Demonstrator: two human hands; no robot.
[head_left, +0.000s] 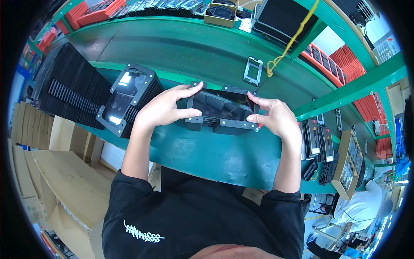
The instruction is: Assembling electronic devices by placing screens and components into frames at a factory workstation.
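A low stack of black frames (235,126) stands on the green bench in front of me. On top lies a glossy black rectangular panel (220,105) in a black frame. My left hand (166,107) grips the left end of this top frame, index finger on the far corner and thumb on the near one. At the opposite end my right hand (276,115) holds it the same way, fingers bent around the edge. How far the frame is lifted, if at all, I cannot tell. Left of it rises a taller stack of black frames (129,93) with a shiny panel on top.
A large stack of black trays (71,86) leans at the far left. Beyond my right hand lies a small metal frame (253,70), near a hanging yellow cord (297,34). Cardboard boxes (73,181) stand lower left. A green post (353,88) crosses the right; a person (362,207) works beyond.
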